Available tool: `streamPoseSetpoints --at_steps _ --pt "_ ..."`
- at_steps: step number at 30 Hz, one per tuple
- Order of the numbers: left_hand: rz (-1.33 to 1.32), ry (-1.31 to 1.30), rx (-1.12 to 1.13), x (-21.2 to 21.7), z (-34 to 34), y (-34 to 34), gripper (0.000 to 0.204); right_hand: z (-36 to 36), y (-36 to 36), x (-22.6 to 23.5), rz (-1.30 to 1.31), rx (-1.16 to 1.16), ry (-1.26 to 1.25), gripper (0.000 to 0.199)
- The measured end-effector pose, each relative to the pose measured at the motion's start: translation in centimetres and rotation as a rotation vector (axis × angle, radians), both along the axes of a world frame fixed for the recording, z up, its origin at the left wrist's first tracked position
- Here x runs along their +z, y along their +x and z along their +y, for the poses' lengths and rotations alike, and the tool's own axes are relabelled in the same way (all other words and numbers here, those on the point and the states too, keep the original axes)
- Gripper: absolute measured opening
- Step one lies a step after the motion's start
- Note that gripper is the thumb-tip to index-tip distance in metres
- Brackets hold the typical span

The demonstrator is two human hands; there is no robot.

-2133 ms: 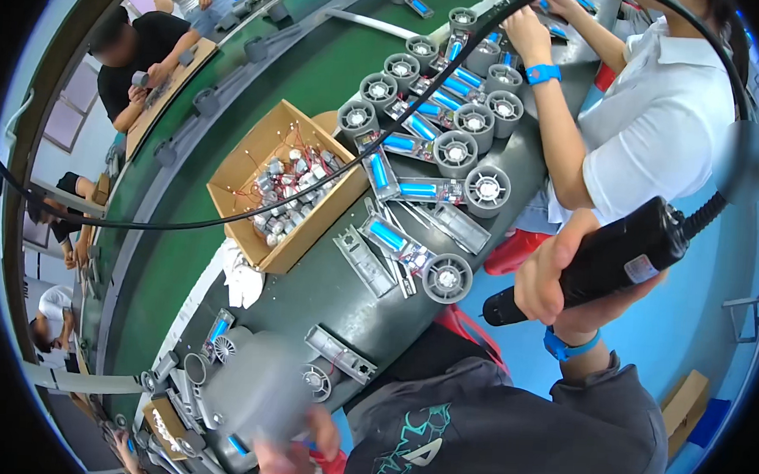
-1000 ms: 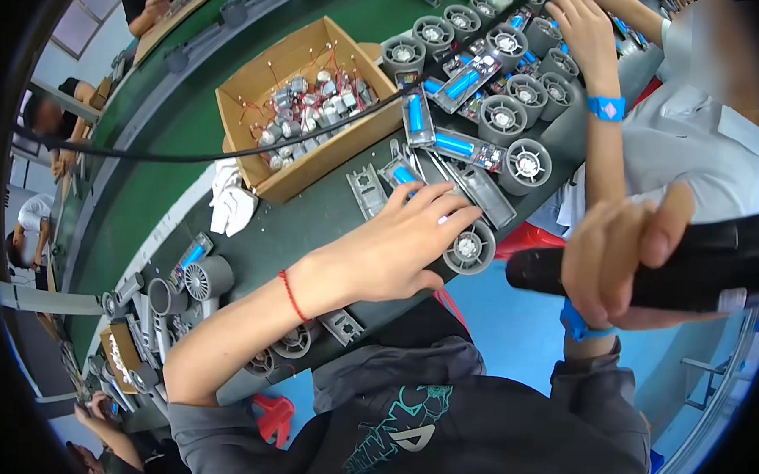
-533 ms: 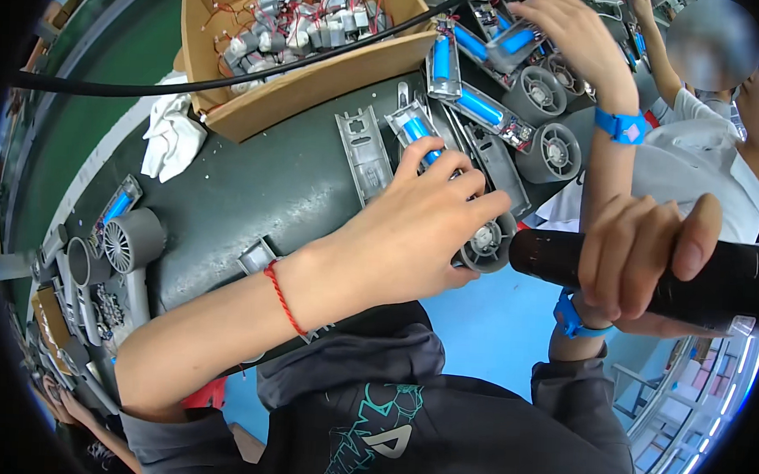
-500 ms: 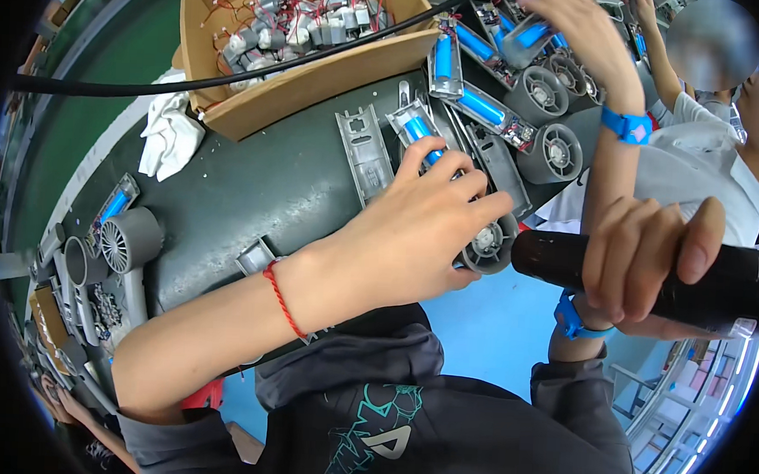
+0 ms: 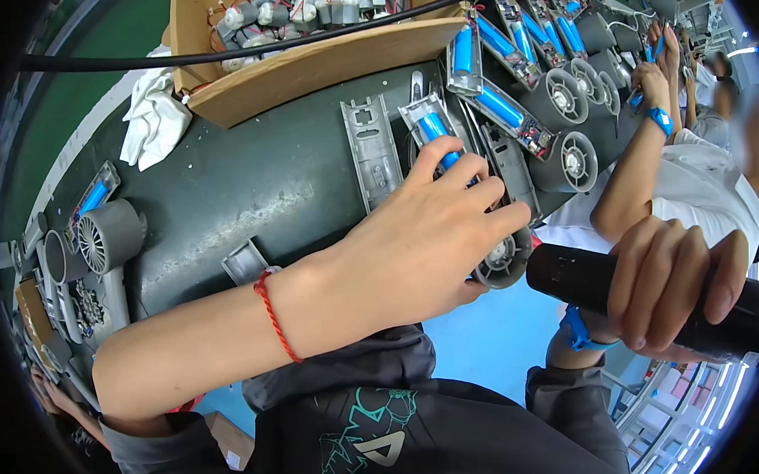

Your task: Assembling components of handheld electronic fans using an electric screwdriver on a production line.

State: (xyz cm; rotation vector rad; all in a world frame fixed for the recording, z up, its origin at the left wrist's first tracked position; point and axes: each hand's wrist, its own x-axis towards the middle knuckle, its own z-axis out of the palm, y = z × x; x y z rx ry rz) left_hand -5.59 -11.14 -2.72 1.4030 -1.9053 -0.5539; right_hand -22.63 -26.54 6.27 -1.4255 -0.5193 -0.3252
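Note:
My left hand [image 5: 435, 231], with a red cord bracelet on its wrist, is closed from above around a grey handheld fan body [image 5: 501, 263]. The fan's round end shows past my fingers, and a blue battery cell [image 5: 435, 129] lies in its open handle. At the right, my right hand [image 5: 678, 284] wraps round a thick black cylindrical tool [image 5: 568, 275]. Its blunt end points at the fan, and its far end runs into the dark rim. A grey handle shell [image 5: 372, 148] lies just left of the held fan. Near my left wrist is a small grey plastic part [image 5: 247, 263].
A cardboard box [image 5: 319, 69] of small wired motors stands at the back, with a black cable [image 5: 260, 54] across it. Several open fan bodies [image 5: 508, 107] lie back right, beside a co-worker's arm [image 5: 631, 189]. A white cloth [image 5: 156, 121] and more fan parts [image 5: 113, 234] are left.
The co-worker's hand has withdrawn from over the fan bodies toward the far right. My hands keep their grips, and the view has shifted slightly.

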Motion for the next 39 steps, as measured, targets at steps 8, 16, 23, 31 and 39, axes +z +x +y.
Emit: streamPoseSetpoints --at_steps 8,16,23,31,39 --pt "-0.004 0.013 -0.003 0.0 0.0 0.1 0.060 -0.6 1.8 0.1 -0.002 0.164 -0.032 0.016" --pt "-0.022 0.041 -0.015 0.2 0.1 0.1 0.062 -1.1 3.4 0.3 0.048 0.289 -0.041 0.011" --pt "-0.018 -0.066 0.042 -0.2 0.1 -0.1 0.047 -0.4 2.5 0.7 0.054 0.136 -0.120 0.027" --pt "-0.044 -0.075 0.055 -0.3 0.1 -0.3 0.047 3.0 0.6 -0.2 0.010 -0.329 -0.150 0.035" --pt "-0.039 -0.115 0.030 -0.2 0.1 -0.7 0.051 3.4 -0.1 0.5 -0.021 -0.409 -0.195 0.037"
